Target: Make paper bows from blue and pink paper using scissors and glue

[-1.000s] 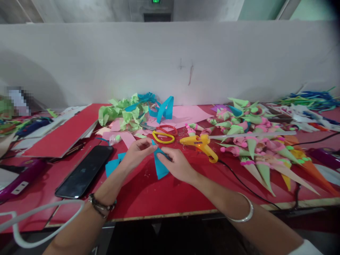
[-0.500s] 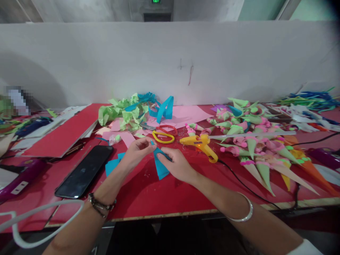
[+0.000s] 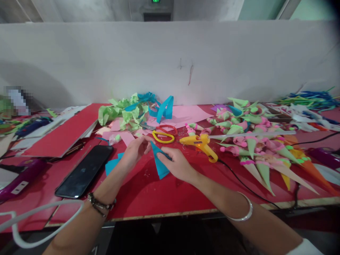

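Observation:
Over the red table point(image 3: 148, 198), my right hand point(image 3: 176, 163) is closed on a blue paper cone point(image 3: 159, 162) that points up and away from me. My left hand point(image 3: 136, 150) sits just left of the cone's tip, fingers curled and touching its upper edge. Flat blue paper pieces point(image 3: 113, 165) lie under my left wrist. A yellow glue gun point(image 3: 202, 144) rests just right of my hands, its cord trailing toward the front edge.
A black phone point(image 3: 85, 170) lies at the left. Yellow-and-red scissors point(image 3: 164, 134) sit behind my hands, before green and blue paper scraps point(image 3: 132, 109). Many finished paper cones point(image 3: 255, 145) fill the right side. A red board point(image 3: 66, 131) lies at back left.
The cone's tip has come free and now stands up pointed. My left hand's fingers have loosened and slid slightly left off the tip. My right hand stays put.

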Demonstrator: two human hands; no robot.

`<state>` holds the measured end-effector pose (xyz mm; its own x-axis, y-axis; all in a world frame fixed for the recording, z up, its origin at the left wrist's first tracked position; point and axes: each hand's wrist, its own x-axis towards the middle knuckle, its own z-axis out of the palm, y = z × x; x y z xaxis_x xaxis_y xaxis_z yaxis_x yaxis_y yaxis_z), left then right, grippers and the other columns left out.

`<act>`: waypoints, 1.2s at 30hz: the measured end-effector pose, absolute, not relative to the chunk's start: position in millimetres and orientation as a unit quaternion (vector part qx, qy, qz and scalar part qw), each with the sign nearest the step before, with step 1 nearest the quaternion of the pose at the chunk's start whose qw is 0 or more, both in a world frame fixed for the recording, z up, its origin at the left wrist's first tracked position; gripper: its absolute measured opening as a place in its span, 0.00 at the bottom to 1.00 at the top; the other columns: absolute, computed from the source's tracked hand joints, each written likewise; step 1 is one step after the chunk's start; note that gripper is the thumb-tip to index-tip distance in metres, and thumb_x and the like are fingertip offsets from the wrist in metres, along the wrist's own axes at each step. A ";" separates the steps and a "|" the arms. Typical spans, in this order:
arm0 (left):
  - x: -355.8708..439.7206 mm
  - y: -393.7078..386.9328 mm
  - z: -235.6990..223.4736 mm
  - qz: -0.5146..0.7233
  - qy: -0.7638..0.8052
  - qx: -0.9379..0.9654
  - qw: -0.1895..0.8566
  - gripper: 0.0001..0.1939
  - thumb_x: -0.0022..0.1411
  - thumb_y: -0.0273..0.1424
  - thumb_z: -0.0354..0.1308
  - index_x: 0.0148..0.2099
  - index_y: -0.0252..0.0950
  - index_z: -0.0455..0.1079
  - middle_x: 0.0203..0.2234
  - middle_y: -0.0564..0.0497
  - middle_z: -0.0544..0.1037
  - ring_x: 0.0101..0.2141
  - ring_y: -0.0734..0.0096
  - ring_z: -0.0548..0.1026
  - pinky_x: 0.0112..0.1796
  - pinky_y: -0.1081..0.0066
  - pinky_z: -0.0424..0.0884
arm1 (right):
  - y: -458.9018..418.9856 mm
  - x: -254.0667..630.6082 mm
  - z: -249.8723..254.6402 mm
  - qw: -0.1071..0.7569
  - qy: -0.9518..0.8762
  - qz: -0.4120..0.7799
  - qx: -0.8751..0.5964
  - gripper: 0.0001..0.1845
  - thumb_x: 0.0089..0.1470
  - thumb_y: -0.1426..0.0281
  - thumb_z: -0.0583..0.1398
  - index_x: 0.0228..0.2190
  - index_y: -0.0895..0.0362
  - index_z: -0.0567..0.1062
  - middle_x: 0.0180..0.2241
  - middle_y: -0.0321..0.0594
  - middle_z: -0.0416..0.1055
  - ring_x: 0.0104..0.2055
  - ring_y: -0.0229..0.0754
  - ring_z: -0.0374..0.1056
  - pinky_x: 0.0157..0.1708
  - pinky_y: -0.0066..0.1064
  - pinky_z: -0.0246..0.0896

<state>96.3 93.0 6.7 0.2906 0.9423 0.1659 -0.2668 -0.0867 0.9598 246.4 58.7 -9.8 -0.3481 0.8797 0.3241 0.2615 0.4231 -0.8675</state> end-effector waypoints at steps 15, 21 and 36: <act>93.9 92.0 11.9 0.491 0.330 0.536 0.603 0.27 0.52 0.52 0.45 0.18 0.34 0.66 0.12 0.54 0.58 0.16 0.79 0.55 0.19 0.74 0.52 | 56.0 245.9 -7.7 0.401 -0.741 0.374 -0.388 0.15 0.53 0.67 0.49 0.18 0.57 0.56 0.17 0.29 0.50 0.20 0.30 0.49 0.19 0.24 0.41; 92.3 91.8 14.1 0.509 0.299 0.524 0.614 0.28 0.53 0.50 0.44 0.14 0.34 0.62 0.11 0.55 0.54 0.16 0.79 0.55 0.19 0.74 0.53 | 56.6 246.3 -8.4 0.404 -0.742 0.372 -0.385 0.15 0.53 0.66 0.49 0.18 0.57 0.57 0.17 0.29 0.49 0.20 0.30 0.48 0.19 0.24 0.40; 94.8 95.6 11.0 0.584 0.274 0.452 0.616 0.14 0.50 0.37 0.58 0.23 0.34 0.60 0.18 0.59 0.58 0.16 0.86 0.54 0.21 0.79 0.59 | 58.6 245.8 -9.5 0.428 -0.728 0.359 -0.398 0.15 0.52 0.66 0.49 0.17 0.56 0.54 0.17 0.29 0.47 0.20 0.30 0.46 0.18 0.24 0.40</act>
<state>94.8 95.6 11.0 0.1667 0.9676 0.1897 -0.4721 -0.0905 0.8769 245.8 58.6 -9.5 -0.3176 0.8859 0.3380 0.2722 0.4266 -0.8625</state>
